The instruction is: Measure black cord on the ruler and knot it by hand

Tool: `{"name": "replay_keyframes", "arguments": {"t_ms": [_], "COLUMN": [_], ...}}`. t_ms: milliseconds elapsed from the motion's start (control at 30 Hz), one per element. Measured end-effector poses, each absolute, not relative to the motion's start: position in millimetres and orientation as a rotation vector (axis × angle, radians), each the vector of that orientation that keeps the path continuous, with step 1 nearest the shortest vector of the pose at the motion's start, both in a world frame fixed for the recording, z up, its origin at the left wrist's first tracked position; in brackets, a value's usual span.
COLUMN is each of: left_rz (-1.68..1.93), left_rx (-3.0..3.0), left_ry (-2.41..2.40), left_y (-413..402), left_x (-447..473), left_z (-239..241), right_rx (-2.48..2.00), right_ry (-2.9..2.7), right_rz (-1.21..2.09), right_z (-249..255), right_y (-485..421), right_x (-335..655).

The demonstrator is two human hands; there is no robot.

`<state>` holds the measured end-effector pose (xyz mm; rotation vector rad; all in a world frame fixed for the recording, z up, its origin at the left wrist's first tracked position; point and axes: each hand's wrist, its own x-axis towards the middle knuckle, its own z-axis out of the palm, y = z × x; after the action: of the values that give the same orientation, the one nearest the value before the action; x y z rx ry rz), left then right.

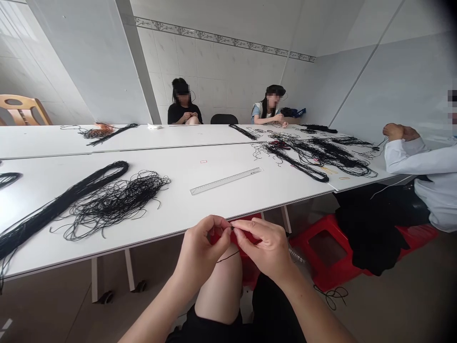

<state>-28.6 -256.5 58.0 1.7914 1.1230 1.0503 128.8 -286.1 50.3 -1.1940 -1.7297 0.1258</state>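
Just off the near table edge, my left hand (204, 247) and my right hand (267, 242) meet fingertip to fingertip above my knee. Both pinch a thin black cord (227, 258) between thumb and forefinger. A small dark bit of it shows between the fingertips, too small to make out as a knot or not. Part of the cord hangs below and crosses over the knee. On the table ahead of the hands lies a clear ruler (226, 181). To the left, a loose tangle of black cords (123, 197) rests beside a long looped black hank (71, 202).
Several black cord bundles (332, 152) cover the right part of the white table (171, 162). At the right sits a co-worker in a white sleeve (407, 155); two more people sit across. A red stool (326, 247) stands at lower right, with a cord loop (333, 296) on the floor.
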Motion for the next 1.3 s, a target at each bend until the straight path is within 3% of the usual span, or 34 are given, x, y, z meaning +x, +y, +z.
{"name": "replay_keyframes", "arguments": {"t_ms": [267, 467, 1000, 1300], "left_rz": [1.119, 1.032, 1.158, 1.174], "left_rx": [1.93, 1.776, 1.898, 1.944], "left_ry": [1.195, 1.042, 0.925, 1.01], "left_y": [-255.5, -253.6, -252.9, -255.2], "left_x": [-30.0, -33.8, -35.2, -31.8], "left_z": [63.5, 58.2, 50.9, 53.9], "right_rx": [-1.205, -1.251, -1.281, -1.253], "right_ry": [-1.593, -1.477, -1.528, -1.574], "right_rz": [0.547, 0.676, 0.922, 0.772], "right_z": [59.9, 62.4, 69.1, 67.3], "right_y": [-290.2, -289.9, -294.6, -294.3], "right_x": [127.4, 126.7, 133.2, 130.1]}}
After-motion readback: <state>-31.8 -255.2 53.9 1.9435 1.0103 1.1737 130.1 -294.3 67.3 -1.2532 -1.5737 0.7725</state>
